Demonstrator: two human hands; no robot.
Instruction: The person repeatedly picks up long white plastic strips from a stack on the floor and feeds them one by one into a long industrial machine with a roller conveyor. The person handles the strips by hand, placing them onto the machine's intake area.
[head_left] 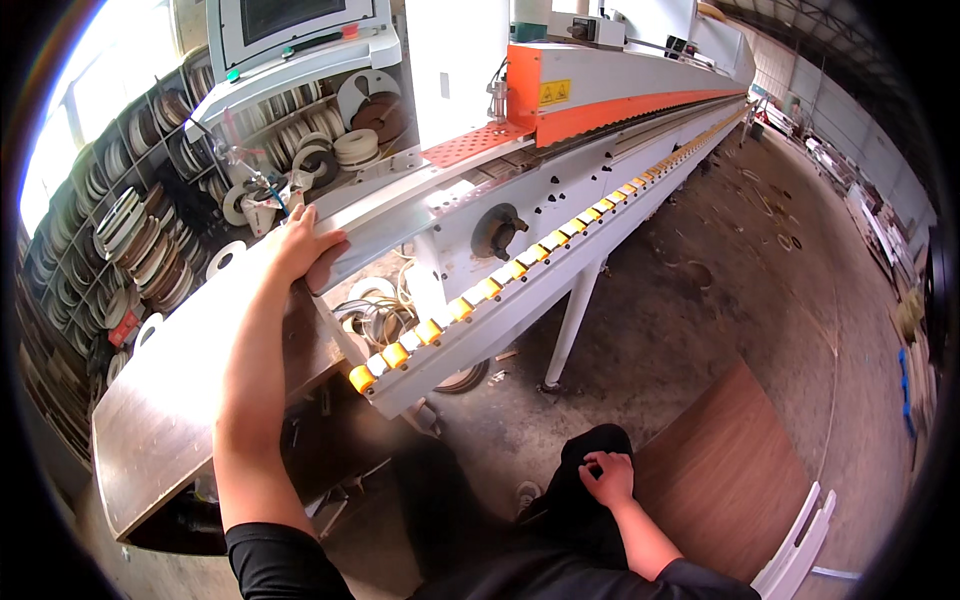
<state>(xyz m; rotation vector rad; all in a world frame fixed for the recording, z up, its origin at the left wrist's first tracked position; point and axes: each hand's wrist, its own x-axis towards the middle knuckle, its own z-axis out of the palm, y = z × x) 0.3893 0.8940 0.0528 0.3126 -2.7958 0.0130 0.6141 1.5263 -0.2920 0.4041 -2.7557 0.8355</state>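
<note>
My left hand [303, 250] lies on the near end of a long edge-banding machine [640, 90], thumb and fingers apart. It touches the pale guide rail [375, 205] and the corner of a brown-topped table [185, 385]. No object shows in its grasp. My right hand [607, 480] rests on my black-trousered knee [598, 442], its fingers loosely curled with nothing visible in them. A row of yellow rollers [490, 289] runs along the machine's outer support rail, to the right of my left hand.
Racks of edge-banding rolls [150, 250] stand at the left, below a control panel [290, 30]. Coiled strips [375, 315] lie under the machine's near end. A brown wood panel [725, 470] leans beside my right knee. A slanted leg [573, 325] supports the roller rail.
</note>
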